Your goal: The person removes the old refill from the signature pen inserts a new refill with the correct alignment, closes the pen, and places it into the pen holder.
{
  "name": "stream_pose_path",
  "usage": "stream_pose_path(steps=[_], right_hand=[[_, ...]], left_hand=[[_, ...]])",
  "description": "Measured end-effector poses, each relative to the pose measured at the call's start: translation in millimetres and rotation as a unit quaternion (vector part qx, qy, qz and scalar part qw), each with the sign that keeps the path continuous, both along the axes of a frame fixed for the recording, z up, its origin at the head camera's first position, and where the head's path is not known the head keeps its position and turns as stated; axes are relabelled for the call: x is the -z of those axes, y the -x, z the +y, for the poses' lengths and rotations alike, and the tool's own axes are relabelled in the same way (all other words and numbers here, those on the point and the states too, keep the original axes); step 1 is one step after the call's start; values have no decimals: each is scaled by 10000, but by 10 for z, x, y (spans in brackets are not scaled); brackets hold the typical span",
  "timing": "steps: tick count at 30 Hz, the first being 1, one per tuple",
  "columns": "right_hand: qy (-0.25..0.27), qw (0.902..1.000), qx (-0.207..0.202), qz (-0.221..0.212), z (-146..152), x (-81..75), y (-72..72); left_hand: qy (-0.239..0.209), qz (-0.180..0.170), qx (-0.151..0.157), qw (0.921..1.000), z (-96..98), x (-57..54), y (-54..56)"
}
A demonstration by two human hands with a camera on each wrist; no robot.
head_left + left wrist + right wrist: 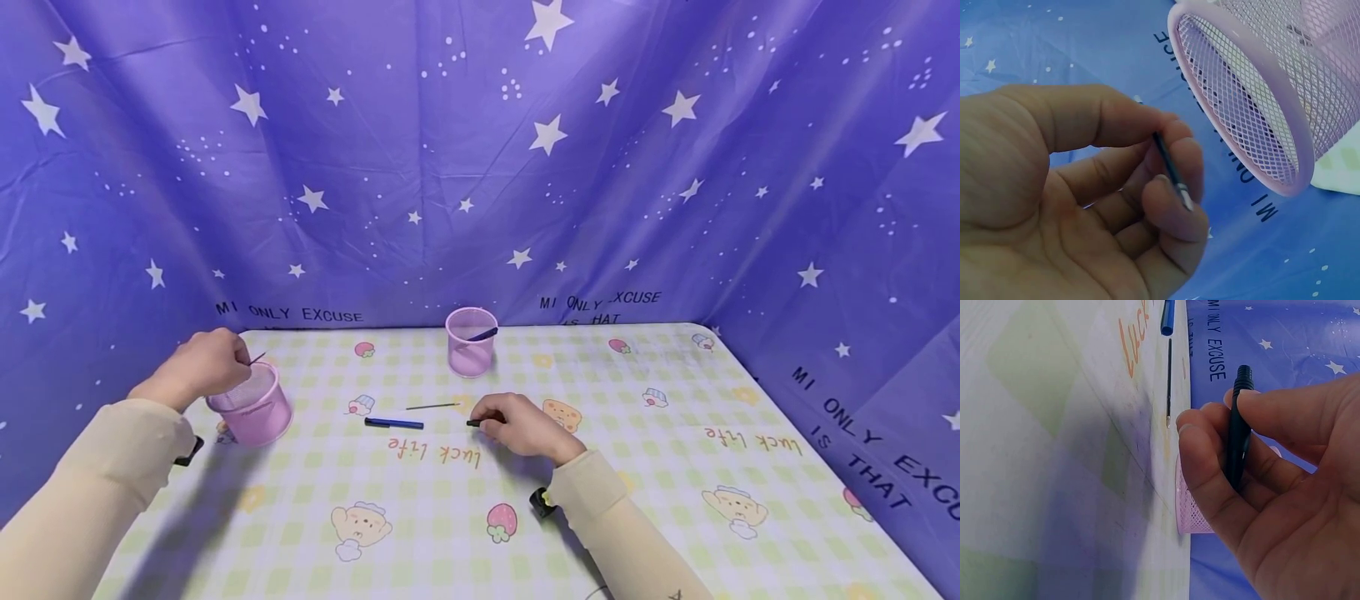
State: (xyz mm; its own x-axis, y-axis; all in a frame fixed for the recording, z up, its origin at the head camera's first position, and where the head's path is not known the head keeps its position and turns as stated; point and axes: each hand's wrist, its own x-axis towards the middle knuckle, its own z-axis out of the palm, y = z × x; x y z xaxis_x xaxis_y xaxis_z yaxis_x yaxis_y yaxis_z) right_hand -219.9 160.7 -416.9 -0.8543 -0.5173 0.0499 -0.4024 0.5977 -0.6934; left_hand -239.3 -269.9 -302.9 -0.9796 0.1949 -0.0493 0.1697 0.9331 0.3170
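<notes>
My left hand [201, 367] is over the rim of a pink mesh pen holder [261, 418] on the left. Between its thumb and fingers it pinches a thin dark pen refill [1168, 164] with a pale tip, outside the holder's mouth in the left wrist view. Low over the middle of the table, my right hand [521, 425] grips a black pen barrel [1239, 434] with a ridged end; the fingers hide its lower part. Left of this hand lie another thin refill [432, 406] and a blue pen piece [393, 423] with a dark end.
A second pink mesh holder [470, 358] stands near the table's back edge, with a dark blue pen [483, 335] leaning inside. The table has a checked, cartoon-printed cloth [675, 500]. A purple starry curtain [420, 167] hangs close behind and along the sides.
</notes>
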Motion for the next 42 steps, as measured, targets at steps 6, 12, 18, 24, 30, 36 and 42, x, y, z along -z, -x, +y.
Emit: stream_pose_path(steps=[6, 12, 18, 24, 30, 36, 42], right_hand=[[-4, 10000, 22, -15, 5, 0, -1], [-20, 10000, 14, -25, 9, 9, 4], [-23, 10000, 16, -3, 10, 10, 6], [-30, 10000, 7, 19, 10, 13, 4], [-39, 10000, 9, 21, 9, 12, 4], [-36, 10000, 27, 4, 4, -3, -1], [-40, 10000, 15, -21, -2, -15, -5]], left_hand=[[-341, 355, -44, 9988, 37, 7, 31], [-500, 514, 27, 9974, 113, 15, 21], [-704, 815, 135, 9941, 218, 29, -14], [-812, 893, 206, 9925, 331, 50, -46], [-871, 877, 263, 9920, 417, 74, -74], [-840, 990, 320, 9910, 467, 105, -106], [-977, 1011, 417, 9892, 519, 124, -140]])
